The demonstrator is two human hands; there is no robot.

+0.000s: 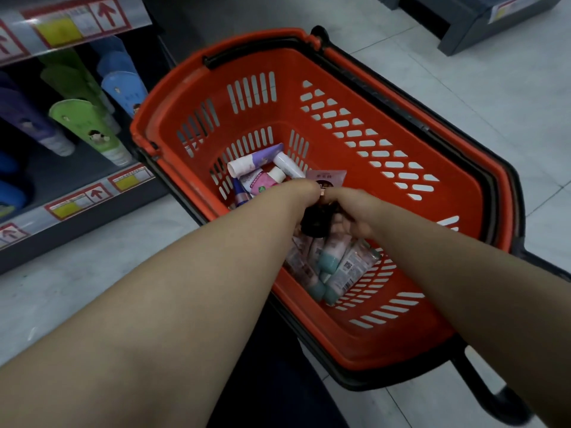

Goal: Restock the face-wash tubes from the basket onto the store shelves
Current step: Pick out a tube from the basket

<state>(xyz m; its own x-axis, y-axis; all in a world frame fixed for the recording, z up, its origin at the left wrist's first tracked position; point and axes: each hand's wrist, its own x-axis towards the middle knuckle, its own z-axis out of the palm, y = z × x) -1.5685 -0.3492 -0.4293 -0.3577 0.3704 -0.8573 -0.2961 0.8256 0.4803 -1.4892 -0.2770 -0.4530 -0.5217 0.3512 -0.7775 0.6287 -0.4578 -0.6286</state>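
Red basket point(173, 84) on floor right of shelf point(92, 217), both hands inside, right hand point(355, 208) grip curled on dark-capped tube point(315, 223), left hand point(304, 193) grip hidden, cannot tell, face-wash tubes point(259, 168) far end, teal-capped tubes point(333, 261) near.

Your left hand point(304, 188) shows only its back, so its fingers are hidden and you can't tell what they do. Your right hand's point(352, 205) fingers point(355, 225) curl round a dark object point(313, 225) that is too blurred and covered to name. The brown-pink tube point(330, 176) just beyond has its near end hidden behind both hands. The teal-capped tubes point(333, 261) lose their far ends under your right hand. Your left forearm covers the near-left floor of the basket point(191, 84). On the left, the shelf point(77, 217) runs off the picture's edge, and its price labels point(74, 205) are too blurred to read. The basket's black handle point(482, 387) disappears behind your right forearm.
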